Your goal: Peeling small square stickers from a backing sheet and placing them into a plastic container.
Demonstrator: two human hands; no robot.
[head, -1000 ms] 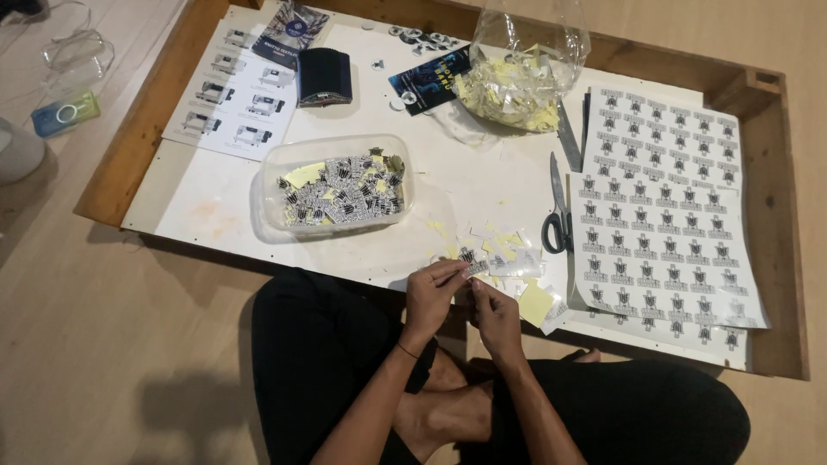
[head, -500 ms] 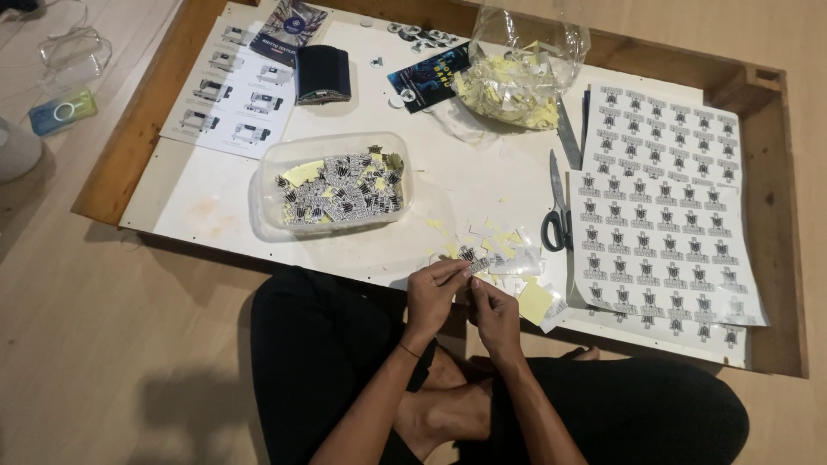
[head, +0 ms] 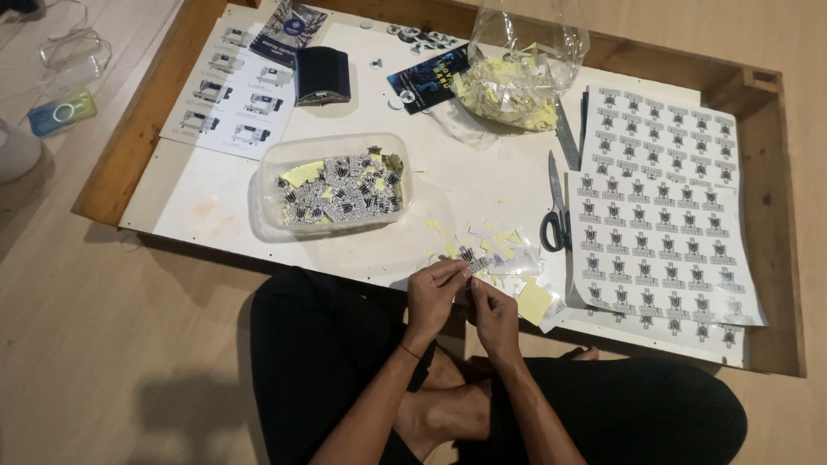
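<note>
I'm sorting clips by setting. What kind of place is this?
Probably a home craft spot on a wooden floor: a low white board holds printed sticker sheets, grey-handled scissors and a clear plastic tub of cut stickers.

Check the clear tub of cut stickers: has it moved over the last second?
No. The clear tub sits in the same spot, just below the black pouch and left of the scissors.

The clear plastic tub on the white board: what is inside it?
The tub holds a heap of small black-and-white cut stickers mixed with pale yellow backing scraps. What lies under the heap, on the tub's bottom, is covered and cannot be seen.
</note>
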